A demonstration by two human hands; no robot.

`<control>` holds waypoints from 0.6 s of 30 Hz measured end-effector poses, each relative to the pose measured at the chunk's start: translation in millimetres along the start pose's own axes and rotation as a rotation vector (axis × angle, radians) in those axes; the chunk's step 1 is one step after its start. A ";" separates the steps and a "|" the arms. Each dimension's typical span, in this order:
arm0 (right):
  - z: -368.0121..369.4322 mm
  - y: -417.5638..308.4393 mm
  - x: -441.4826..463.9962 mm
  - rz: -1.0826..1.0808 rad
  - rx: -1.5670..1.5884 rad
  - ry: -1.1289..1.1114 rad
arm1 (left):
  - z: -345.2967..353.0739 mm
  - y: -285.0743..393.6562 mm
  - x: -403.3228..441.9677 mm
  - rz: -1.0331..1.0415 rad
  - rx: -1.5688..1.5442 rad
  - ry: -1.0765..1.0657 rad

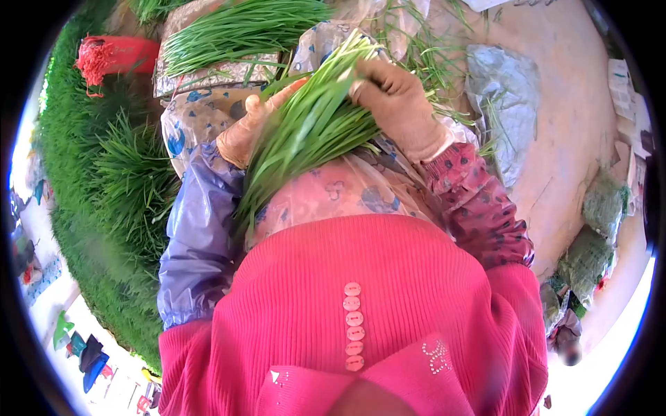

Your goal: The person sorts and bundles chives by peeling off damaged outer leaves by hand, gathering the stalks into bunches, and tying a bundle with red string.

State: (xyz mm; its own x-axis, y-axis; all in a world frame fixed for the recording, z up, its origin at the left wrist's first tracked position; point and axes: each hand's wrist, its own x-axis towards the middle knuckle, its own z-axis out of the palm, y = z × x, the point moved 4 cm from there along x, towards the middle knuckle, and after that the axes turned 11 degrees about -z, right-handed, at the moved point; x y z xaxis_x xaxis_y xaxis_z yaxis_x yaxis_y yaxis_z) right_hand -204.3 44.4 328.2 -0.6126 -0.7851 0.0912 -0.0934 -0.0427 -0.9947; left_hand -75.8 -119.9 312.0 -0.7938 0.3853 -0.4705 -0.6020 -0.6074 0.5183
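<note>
A loose bunch of long green chives [305, 128] lies slantwise across my lap, pale stem ends up and leaf tips hanging down to the left. My left hand [251, 128], in a tan glove, supports it from the left side, thumb up, with the other fingers partly hidden behind the leaves. On the right, my gloved right hand [401, 104] is curled with its fingers on the stalks just below the pale ends. Beneath the bunch, a clear plastic apron [326, 191] with blue prints covers my lap.
A neat pile of chives [239, 35] rests on a foil-covered block [166, 84] at the upper left. Beside it are red ties [114, 57]. A mass of greens [83, 187] fills the left. On the floor at right lies a plastic sheet [503, 104], with loose stalks [433, 59] nearby.
</note>
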 end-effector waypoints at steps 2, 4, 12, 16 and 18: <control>-8.6 -1.5 9.8 0.053 0.256 0.276 | 9.3 -1.0 -0.2 0.053 0.087 -0.079; -15.5 1.8 16.0 0.006 0.290 0.362 | 8.2 -2.0 -1.2 0.038 0.060 -0.063; -39.9 33.4 23.9 0.127 0.864 0.536 | 10.7 -5.8 15.2 0.073 0.596 0.012; -48.9 15.8 27.3 0.246 0.933 0.593 | 27.7 -9.3 19.3 0.039 0.411 0.160; -83.9 22.8 29.5 0.144 0.791 0.681 | 28.4 -13.1 14.8 0.035 0.372 0.207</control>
State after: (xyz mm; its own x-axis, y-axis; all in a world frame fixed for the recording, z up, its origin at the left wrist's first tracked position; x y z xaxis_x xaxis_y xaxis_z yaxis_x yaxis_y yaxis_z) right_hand -290.4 72.2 312.1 -0.9118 -0.3120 -0.2671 0.4036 -0.5602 -0.7234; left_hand -82.1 -86.5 318.5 -0.8028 0.1984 -0.5622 -0.5955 -0.3111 0.7406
